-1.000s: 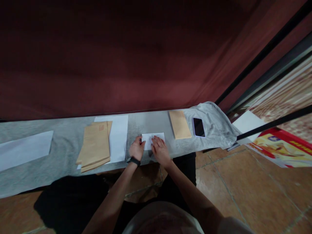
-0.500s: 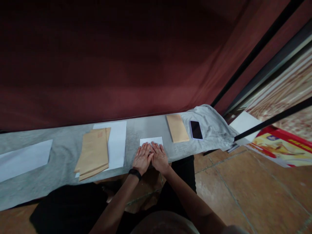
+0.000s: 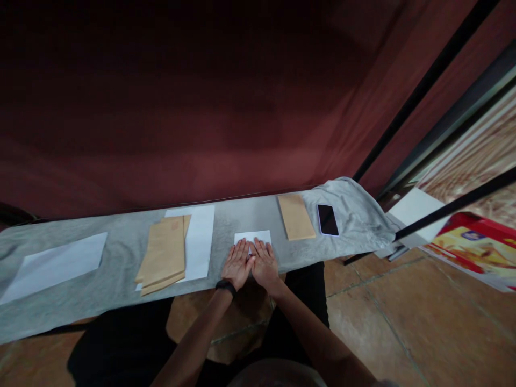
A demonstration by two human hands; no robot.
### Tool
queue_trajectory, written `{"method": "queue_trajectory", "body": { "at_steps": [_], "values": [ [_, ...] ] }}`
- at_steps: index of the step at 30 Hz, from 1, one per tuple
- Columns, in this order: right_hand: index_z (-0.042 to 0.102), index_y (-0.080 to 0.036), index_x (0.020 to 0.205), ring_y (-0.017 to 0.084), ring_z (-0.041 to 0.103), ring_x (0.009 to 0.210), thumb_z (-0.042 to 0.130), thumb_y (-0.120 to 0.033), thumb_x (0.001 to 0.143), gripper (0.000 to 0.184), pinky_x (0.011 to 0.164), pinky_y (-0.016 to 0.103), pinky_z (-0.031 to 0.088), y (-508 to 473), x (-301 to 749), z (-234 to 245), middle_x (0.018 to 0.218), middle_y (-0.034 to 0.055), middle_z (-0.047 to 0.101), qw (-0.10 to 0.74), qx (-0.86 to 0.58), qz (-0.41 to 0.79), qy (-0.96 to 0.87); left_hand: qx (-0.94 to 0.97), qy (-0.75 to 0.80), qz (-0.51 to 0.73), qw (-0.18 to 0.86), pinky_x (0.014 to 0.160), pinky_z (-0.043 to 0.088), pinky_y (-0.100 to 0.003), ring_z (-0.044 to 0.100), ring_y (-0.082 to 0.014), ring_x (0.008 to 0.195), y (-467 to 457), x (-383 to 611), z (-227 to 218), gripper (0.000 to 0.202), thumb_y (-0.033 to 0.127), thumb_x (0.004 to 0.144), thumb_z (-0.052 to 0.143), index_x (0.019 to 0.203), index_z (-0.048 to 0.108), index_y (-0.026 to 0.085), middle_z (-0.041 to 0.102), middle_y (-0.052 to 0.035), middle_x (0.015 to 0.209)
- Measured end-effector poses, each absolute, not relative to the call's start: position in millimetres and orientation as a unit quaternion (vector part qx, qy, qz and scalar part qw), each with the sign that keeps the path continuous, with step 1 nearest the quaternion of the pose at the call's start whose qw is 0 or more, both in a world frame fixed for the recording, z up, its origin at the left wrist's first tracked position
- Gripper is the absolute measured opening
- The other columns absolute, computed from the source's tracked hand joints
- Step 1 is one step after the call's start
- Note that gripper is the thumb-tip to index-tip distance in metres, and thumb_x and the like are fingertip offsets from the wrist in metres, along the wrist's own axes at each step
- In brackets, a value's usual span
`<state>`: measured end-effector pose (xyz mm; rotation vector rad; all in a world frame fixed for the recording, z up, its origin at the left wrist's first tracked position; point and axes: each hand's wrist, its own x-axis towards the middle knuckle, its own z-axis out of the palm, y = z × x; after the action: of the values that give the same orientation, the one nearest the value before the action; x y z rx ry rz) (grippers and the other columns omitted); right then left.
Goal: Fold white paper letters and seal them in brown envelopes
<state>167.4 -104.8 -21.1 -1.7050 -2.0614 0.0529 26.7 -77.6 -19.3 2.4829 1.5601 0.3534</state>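
A small white sheet of paper [image 3: 253, 235] lies on the grey cloth in front of me, its near part covered by my hands. My left hand [image 3: 238, 264], with a dark band at the wrist, rests flat on it with fingers stretched forward. Beside it, thumbs close together, my right hand [image 3: 264, 263] also lies flat on the paper. Neither hand grips anything. To the left, several brown envelopes [image 3: 164, 250] overlap larger white paper [image 3: 201, 242]. On the right lies another brown envelope [image 3: 296, 216], or a stack of them.
The narrow bench [image 3: 242, 208] is draped in grey cloth. A phone [image 3: 328, 219] lies near its right end, and a white sheet [image 3: 60, 266] at far left. A dark red wall [image 3: 201, 134] stands behind. A red and yellow box [image 3: 478, 247] is at the right.
The view has shifted slightly, so the bench and its things appear a little further right and lower. Both hands stay flat on the small white paper.
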Motion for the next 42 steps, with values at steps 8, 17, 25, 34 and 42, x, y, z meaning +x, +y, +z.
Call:
{"method": "queue_trajectory", "body": {
  "at_steps": [8,17,25,34,42],
  "values": [
    [0.042,-0.017,0.154,0.024,0.039,0.148,0.041,-0.02,0.103,0.051,0.124,0.049,0.024,-106,168,-25,0.158,0.0112,0.045,0.24,-0.613,0.02,-0.753,0.837,0.527,0.119,0.085,0.126,0.021,-0.045,0.027,-0.0225,0.153,-78,26,-21,0.063,0.044,0.102,0.029,0.159,0.029,0.016,0.035,-0.0115,0.163],
    [0.037,-0.015,0.156,0.021,0.037,0.149,0.039,-0.023,0.104,0.053,0.125,0.045,0.024,-105,173,-25,0.159,0.0106,0.042,0.223,-0.609,0.033,-0.76,0.842,0.52,0.117,0.083,0.127,0.02,-0.047,0.026,-0.0252,0.154,-78,26,-20,0.065,0.048,0.102,0.031,0.158,0.031,0.014,0.032,-0.0139,0.164],
    [0.041,-0.013,0.154,0.023,0.039,0.147,0.043,-0.027,0.104,0.052,0.124,0.044,0.026,-111,181,-25,0.158,0.0113,0.044,0.226,-0.629,0.025,-0.743,0.843,0.525,0.111,0.04,0.125,0.024,-0.047,0.026,-0.0273,0.153,-80,29,-20,0.067,0.049,0.103,0.03,0.156,0.036,0.009,0.033,-0.0172,0.163],
    [0.043,-0.014,0.153,0.026,0.044,0.144,0.04,-0.026,0.105,0.049,0.122,0.047,0.029,-119,200,-24,0.156,0.0111,0.047,0.24,-0.657,0.006,-0.715,0.802,0.586,0.117,0.023,0.125,0.025,-0.051,0.03,-0.0284,0.152,-88,41,-21,0.062,0.04,0.102,0.029,0.154,0.037,0.007,0.038,-0.018,0.16],
    [0.056,-0.009,0.142,0.026,0.049,0.14,0.036,-0.022,0.105,0.044,0.121,0.046,0.032,-100,196,-10,0.146,0.014,0.058,0.275,-0.65,0.061,-0.706,0.84,0.533,0.076,0.067,0.126,0.022,-0.047,0.023,-0.0243,0.155,-64,67,-11,0.058,0.027,0.101,0.029,0.156,0.035,0.013,0.034,-0.0115,0.164]
  ]
}}
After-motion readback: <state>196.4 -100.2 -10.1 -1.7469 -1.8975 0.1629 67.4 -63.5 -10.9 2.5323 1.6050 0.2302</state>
